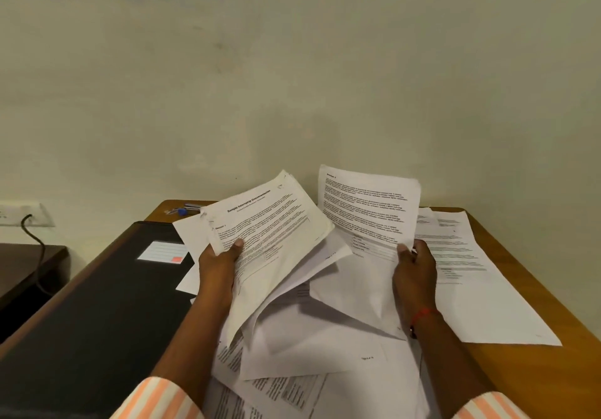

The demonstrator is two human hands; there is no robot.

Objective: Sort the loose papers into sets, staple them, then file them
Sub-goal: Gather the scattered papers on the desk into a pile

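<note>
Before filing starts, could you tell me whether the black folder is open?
Shut: the folder lies flat, its cover label facing up.

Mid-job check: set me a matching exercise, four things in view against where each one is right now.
Things:
1. titled page
2. second page
3. black folder
4. blue-capped item

Places:
A. at the far edge of the desk
B. in the grip of the left hand
C. on the desk's left side
D. in the grip of the right hand

Pairs: 1-B, 2-D, 3-C, 4-A
</note>
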